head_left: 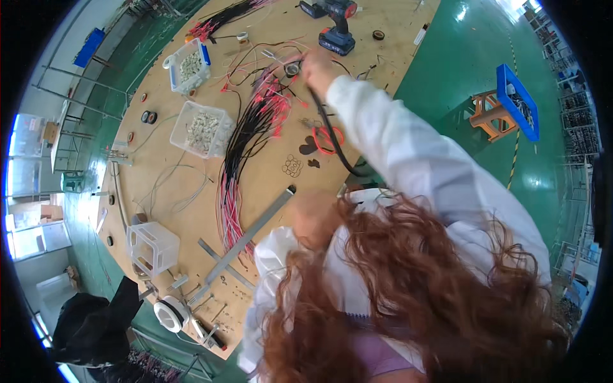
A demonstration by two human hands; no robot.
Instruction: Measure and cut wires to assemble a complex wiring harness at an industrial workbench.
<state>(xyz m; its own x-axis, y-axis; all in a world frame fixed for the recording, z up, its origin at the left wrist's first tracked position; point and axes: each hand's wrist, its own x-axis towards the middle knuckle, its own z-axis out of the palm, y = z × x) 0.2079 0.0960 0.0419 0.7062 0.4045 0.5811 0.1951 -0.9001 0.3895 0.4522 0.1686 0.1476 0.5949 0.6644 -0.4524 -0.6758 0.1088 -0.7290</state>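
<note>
My right hand (pixel 317 69) reaches far out over the table. Its fingers are closed around one end of a thick black cable (pixel 327 124), which curves back toward me. Just left of these fingers is a roll of tape (pixel 292 69). Close to my body is my left hand (pixel 313 217), smeared, with its fingers hard to make out. A long bundle of black and pink wires (pixel 246 137) with red ends lies left of the cable. Red-handled scissors (pixel 328 140) rest beside the cable, and a long metal strip (pixel 249 236) lies near my left hand.
Two clear bins of small white parts (pixel 203 129) stand on the left of the wooden table (pixel 185 223). A cordless drill (pixel 338 29) is at the far edge. A clear box (pixel 153 247) sits nearer. Beyond the right edge, a stool (pixel 495 115) carries a blue tray (pixel 518 102).
</note>
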